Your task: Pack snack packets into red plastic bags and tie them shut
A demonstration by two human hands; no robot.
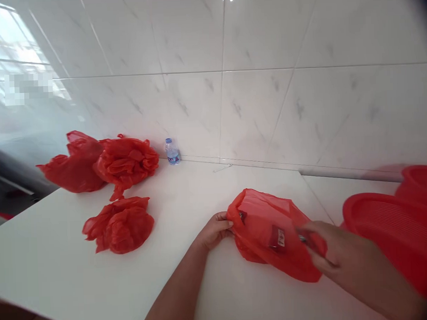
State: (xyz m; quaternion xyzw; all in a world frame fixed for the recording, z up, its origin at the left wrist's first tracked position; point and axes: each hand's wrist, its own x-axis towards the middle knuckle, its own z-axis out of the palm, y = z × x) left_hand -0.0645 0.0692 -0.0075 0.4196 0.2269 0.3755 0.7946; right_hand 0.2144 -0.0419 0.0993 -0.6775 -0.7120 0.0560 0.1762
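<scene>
A thin red plastic bag lies on the white table with its mouth spread wide. Its left edge is pinched between the thumb and fingers of my left hand. Inside the bag is a small dark red packet with a white label, and a smaller dark piece shows near the left rim. My right hand, smeared by motion, is at the bag's right side. Its fingers are closed around a small dark, shiny thing whose kind I cannot make out.
Several bunched red plastic bags sit on the left of the white table. A small water bottle stands by the tiled wall, and a thin white strip lies near it. Red plastic baskets are at the right.
</scene>
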